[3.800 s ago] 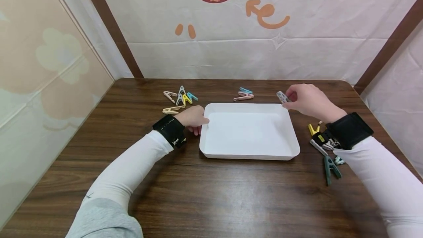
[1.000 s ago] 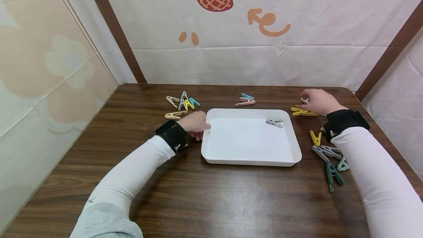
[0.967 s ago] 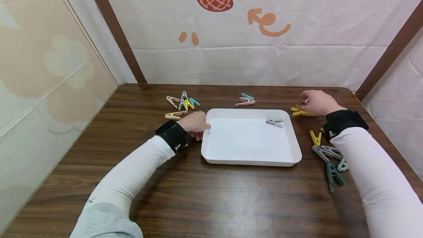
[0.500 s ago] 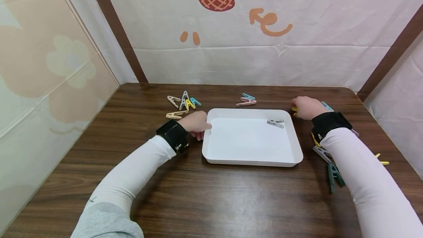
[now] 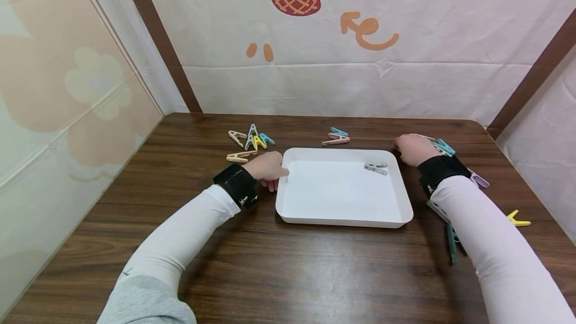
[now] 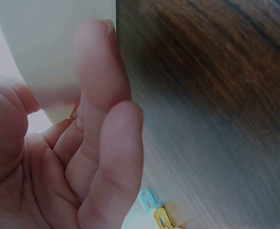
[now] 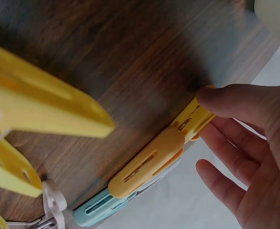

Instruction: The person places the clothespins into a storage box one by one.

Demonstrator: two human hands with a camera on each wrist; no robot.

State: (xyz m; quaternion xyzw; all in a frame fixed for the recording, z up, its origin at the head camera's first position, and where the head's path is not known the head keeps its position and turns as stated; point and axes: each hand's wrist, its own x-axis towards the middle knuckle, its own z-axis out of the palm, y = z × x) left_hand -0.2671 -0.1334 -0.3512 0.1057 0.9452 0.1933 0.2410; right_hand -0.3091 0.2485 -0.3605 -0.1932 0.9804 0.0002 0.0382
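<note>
So, yellow clothespin (image 7: 195, 117) between right-hand fingers (image 7: 238, 145).

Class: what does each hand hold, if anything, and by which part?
Left hand: the white tray, by its left side. Right hand: a yellow clothespin, apparently pinched at one end.

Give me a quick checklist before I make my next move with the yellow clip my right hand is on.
1. Left grip holding the white tray by its side: ok.
2. Right grip at the end of the yellow clip: ok.
3. Firmness of that pinch: cannot tell.
4. Yellow clip clear of the orange clip: not ok, they overlap in the right wrist view.
5. Room in the tray beside the gray clip: ok.
</note>
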